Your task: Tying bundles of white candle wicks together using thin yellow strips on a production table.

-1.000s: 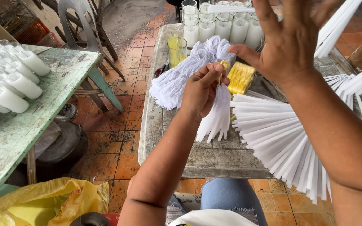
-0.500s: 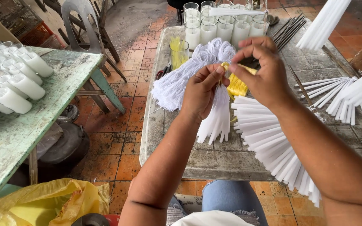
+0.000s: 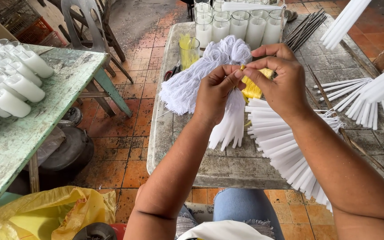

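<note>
Both hands are held together above the grey stone table (image 3: 245,164). The left hand (image 3: 216,95) is closed in a pinch at a bunch of thin white candles (image 3: 232,122), which hangs from it by the wicks. The right hand (image 3: 276,84) is pinched too, thumb and forefinger on a yellow tie (image 3: 250,86) at the same spot (whether a knot is formed cannot be told).

- White wick bundle (image 3: 201,75) lying just behind the hands.
- Fan of white candles (image 3: 281,146) spread under the right forearm.
- Glass jar candles (image 3: 241,24) ranked at the far edge.

Judgement: the wicks are best kept gathered tight while the tie is wound close to the left fingertips, so no candle slips out.
</note>
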